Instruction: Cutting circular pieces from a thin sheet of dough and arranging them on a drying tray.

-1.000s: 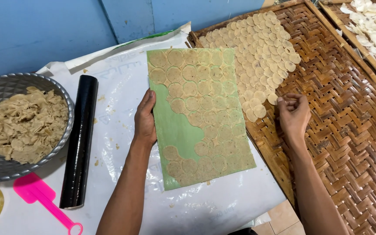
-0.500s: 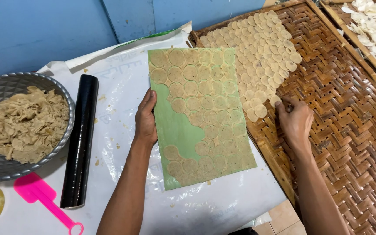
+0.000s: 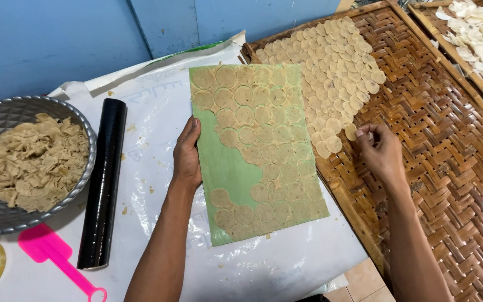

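Fingertips (image 3: 369, 136) of the right hand (image 3: 383, 155) pinch a small dough round (image 3: 351, 132) at the lower edge of the rounds (image 3: 331, 72) laid on the woven tray (image 3: 448, 168), right of centre. Left hand (image 3: 186, 156) lies flat, fingers together, on the left edge of the green sheet (image 3: 227, 173) at centre, which is covered with cut dough circles. Left of it lie a black roller (image 3: 103, 182), a pink scraper (image 3: 57, 260) and a grey bowl (image 3: 6, 114) of dough scraps.
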